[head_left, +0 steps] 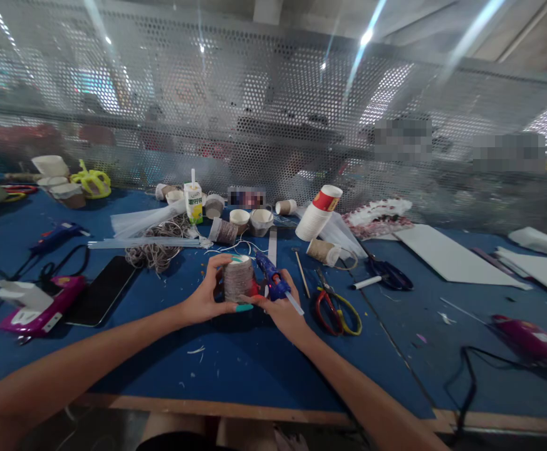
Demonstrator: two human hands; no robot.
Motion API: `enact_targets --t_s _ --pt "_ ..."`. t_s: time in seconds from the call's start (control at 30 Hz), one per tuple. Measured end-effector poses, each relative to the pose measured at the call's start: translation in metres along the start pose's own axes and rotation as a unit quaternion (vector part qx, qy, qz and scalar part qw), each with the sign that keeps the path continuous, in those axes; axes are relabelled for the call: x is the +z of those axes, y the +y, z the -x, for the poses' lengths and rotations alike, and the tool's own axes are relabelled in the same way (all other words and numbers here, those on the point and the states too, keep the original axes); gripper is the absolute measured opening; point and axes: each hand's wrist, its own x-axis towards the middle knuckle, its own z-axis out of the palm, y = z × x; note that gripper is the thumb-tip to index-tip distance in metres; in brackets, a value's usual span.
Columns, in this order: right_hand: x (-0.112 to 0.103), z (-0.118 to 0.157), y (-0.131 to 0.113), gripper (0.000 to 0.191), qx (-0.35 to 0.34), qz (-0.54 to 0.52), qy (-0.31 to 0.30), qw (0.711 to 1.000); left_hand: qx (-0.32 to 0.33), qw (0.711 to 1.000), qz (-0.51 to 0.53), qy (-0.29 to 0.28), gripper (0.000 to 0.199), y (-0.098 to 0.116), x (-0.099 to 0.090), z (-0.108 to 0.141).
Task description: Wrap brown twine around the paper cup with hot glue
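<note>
My left hand [212, 289] is closed round a paper cup [238, 280] wound with grey-brown cord, its thumb and fingers on opposite sides. Some red shows at the cup's right side. In my right hand [286, 307] is a blue glue gun [273, 279], with a clear glue stick [294, 303] poking out of its rear. The gun stands close beside the cup, its nozzle pointing away from me; whether it touches the cup I cannot tell. My right fingertips reach the cup's lower right side.
Scissors [336, 310] and a wooden stick [301, 272] lie right of my hands. Behind are tangled cord [158, 244], a drink carton [193, 202] and a cup stack [317, 216]. A phone [101, 291] and purple power strip [42, 307] lie left. A perforated metal screen [254, 94] borders the back.
</note>
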Motion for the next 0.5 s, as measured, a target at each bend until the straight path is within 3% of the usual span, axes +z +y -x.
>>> enact_targets --t_s 0.13,0.3,0.5 --pt "0.0003 0.0000 -0.0039 0.041 -0.017 0.011 -0.010 1.000 -0.012 0.999 -0.005 -0.029 0.094 -0.0001 -0.0007 0.0006" --pt "0.0007 0.0017 -0.0059 0.040 -0.015 -0.012 -0.019 1.000 -0.004 0.999 -0.049 0.010 0.078 0.0010 0.0000 0.0001" --pt "-0.0041 -0.0004 -0.0014 0.036 0.031 -0.069 -0.008 0.997 -0.021 1.000 0.008 0.018 0.082 -0.0041 -0.0050 -0.0011"
